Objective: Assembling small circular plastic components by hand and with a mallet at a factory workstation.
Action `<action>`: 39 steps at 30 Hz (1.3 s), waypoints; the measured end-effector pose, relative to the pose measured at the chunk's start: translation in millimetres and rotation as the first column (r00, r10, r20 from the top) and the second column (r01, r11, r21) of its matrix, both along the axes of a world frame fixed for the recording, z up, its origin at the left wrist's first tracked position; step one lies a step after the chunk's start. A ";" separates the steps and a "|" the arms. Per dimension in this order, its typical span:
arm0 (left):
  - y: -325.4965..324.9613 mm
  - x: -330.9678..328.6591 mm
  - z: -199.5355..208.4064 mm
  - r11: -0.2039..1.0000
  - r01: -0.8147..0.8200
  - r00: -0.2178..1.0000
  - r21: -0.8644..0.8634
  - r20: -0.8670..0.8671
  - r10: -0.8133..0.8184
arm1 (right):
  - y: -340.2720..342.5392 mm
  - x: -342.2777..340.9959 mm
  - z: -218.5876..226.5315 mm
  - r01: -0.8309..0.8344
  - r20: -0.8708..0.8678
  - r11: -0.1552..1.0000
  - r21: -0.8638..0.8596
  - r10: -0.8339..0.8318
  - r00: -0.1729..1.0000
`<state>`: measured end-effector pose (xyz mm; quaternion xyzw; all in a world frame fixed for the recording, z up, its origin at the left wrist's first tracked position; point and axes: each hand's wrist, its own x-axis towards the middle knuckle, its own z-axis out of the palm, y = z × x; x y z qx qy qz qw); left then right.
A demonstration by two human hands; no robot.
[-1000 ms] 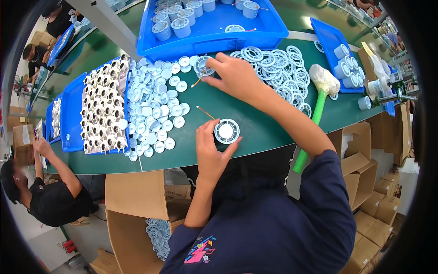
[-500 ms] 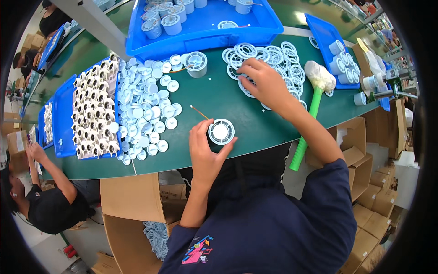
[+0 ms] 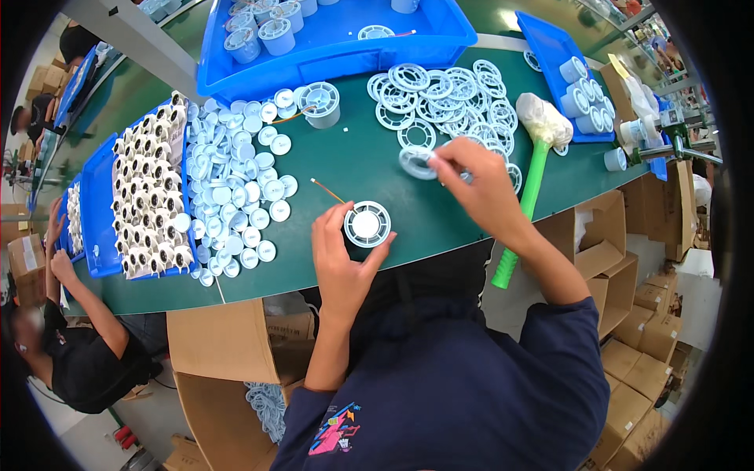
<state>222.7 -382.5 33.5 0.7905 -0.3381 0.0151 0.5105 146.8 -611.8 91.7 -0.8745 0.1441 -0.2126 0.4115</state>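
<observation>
My left hand (image 3: 339,255) grips a pale blue round plastic housing (image 3: 367,224) near the table's front edge, thumb at its right and fingers at its left. A white disc fills the housing's centre, and a thin orange-brown wire (image 3: 327,190) sticks out to its upper left. Between the thumb and fingers of my right hand (image 3: 481,184) is a pale blue plastic ring (image 3: 414,162), raised above the table and tilted. Beyond it spreads a heap of similar rings (image 3: 448,100). Another wired housing (image 3: 320,110) stands upright farther back.
Left lie many small round caps (image 3: 236,177) beside a blue tray (image 3: 98,220) of white parts. A blue bin (image 3: 338,64) with housings stands behind. A mallet (image 3: 536,177) with green handle and wrapped head lies right, near another blue tray (image 3: 550,59). A co-worker (image 3: 98,353) sits left.
My right hand has taken a ring from the heap and drawn it back toward me. My left hand still holds the housing in nearly the same place; the whole view has shifted slightly.
</observation>
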 end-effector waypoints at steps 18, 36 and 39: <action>-0.6 -1.4 -0.9 1.000 -0.022 0.999 0.021 0.046 0.021 | 20.6 15.9 -30.4 -0.212 -0.200 0.933 -0.290 0.158 0.967; 0.0 0.4 -0.7 1.000 -0.011 0.999 0.013 0.054 0.011 | 14.9 53.2 -34.3 -0.281 -0.003 0.833 -0.477 0.318 0.948; -0.6 0.2 -1.5 1.000 -0.004 0.999 0.009 0.042 0.004 | 14.5 45.9 -35.4 -0.161 -0.095 0.869 -0.469 0.131 0.987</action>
